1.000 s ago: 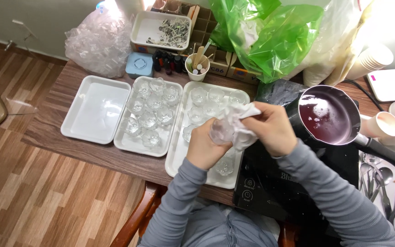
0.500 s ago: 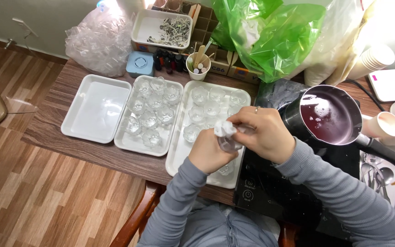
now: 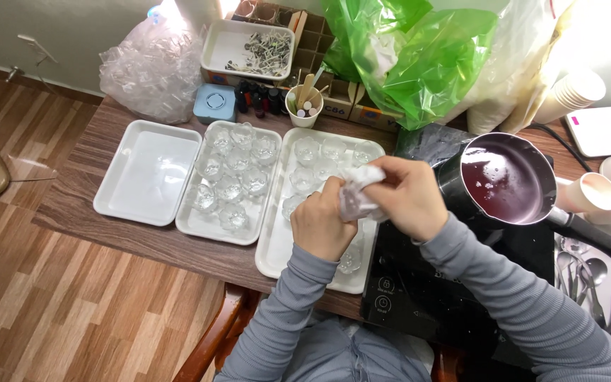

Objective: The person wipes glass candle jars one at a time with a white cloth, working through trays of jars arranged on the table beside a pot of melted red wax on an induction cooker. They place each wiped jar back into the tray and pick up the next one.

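The picture is bright and mostly sharp. Strong light comes from the far side, and the plastic bag (image 3: pixel 155 67) at the far left glows almost white. The dark liquid in the pot (image 3: pixel 507 180) shines. The edges bend a little.

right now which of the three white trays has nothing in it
The left tray, farthest from both hands, shows only a bare white bottom. The middle tray and right tray both hold small clear glass cups.
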